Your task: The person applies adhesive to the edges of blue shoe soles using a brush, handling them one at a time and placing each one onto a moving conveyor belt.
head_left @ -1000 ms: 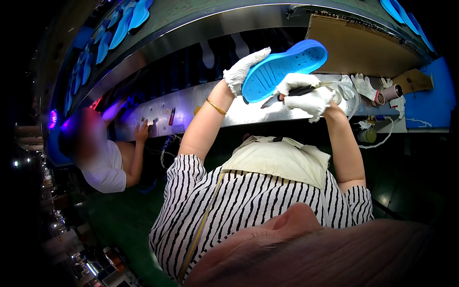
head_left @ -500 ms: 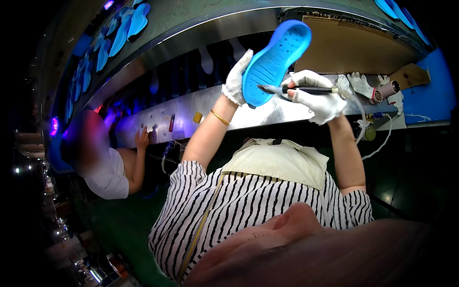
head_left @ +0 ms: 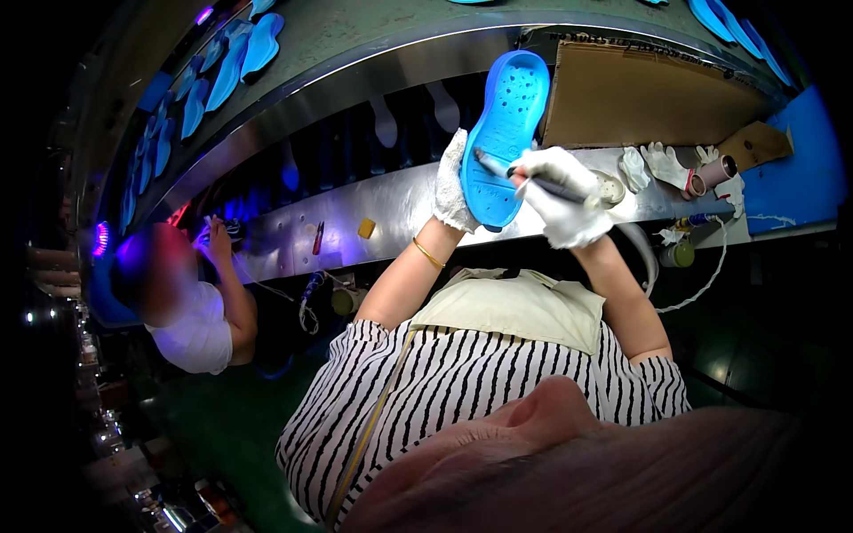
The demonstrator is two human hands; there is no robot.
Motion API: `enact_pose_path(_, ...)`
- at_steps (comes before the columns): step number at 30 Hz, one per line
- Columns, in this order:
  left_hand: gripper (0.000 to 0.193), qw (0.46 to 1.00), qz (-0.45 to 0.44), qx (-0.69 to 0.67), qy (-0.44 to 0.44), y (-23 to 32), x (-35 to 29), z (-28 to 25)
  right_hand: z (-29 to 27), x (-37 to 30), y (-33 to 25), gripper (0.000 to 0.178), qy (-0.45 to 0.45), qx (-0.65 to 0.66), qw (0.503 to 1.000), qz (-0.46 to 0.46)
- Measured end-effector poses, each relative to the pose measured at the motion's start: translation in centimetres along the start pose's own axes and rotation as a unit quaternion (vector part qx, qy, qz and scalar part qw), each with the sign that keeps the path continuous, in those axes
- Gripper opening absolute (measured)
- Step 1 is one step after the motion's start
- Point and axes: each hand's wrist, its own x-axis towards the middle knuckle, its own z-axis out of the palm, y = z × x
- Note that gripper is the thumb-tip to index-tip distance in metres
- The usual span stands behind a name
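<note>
A blue shoe sole (head_left: 511,98) stands tilted in front of me, its inner side with small holes and ridges facing me. My left hand (head_left: 453,191), in a white glove, grips its lower left edge. My right hand (head_left: 569,197), gloved too, is closed around a dark-handled brush (head_left: 491,164). The brush tip is at the sole's inner face, near the middle; whether it touches is hard to tell. Motion blurs the handle. A pale tube (head_left: 647,258) hangs below my right hand.
A metal ledge (head_left: 400,209) carries a yellow block (head_left: 366,228) and a red-handled tool (head_left: 318,238). Spare white gloves (head_left: 666,164) lie right, beside a cardboard box (head_left: 657,98). More blue soles (head_left: 233,71) lie on the conveyor belt. At left sits a co-worker (head_left: 200,329).
The sole has come lower and turned more upright, my left hand moving with it. My right hand has shifted left, and the brush tip sits higher along the sole. The co-worker's hand has moved away from the ledge.
</note>
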Motion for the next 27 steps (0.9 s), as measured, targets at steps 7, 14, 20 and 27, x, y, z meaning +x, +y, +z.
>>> enact_pose_path(7, 0.078, 0.999, -0.007, 0.012, 0.035, 0.9, -0.5, -0.5, -0.1, -0.9, 0.9, 0.014, -0.076, 0.24, 0.95, 0.187)
enact_pose_path(14, 0.08, 0.996, -0.056, 0.07, 0.027, 0.8, -2.4, 0.6, -4.8, 3.6, 5.9, 0.011, 0.02, 0.144, 0.974, 0.171)
enact_pose_path(20, 0.073, 0.988, -0.057, 0.131, 0.062, 1.4, -2.6, 0.6, -3.8, 3.1, 6.9, 0.012, 0.104, 0.142, 0.98, 0.09)
enact_pose_path(27, 0.064, 0.978, 0.004, 0.174, 0.118, 4.0, -2.7, -0.3, -1.5, 1.6, 1.5, 0.025, -0.094, 0.034, 0.995, -0.027)
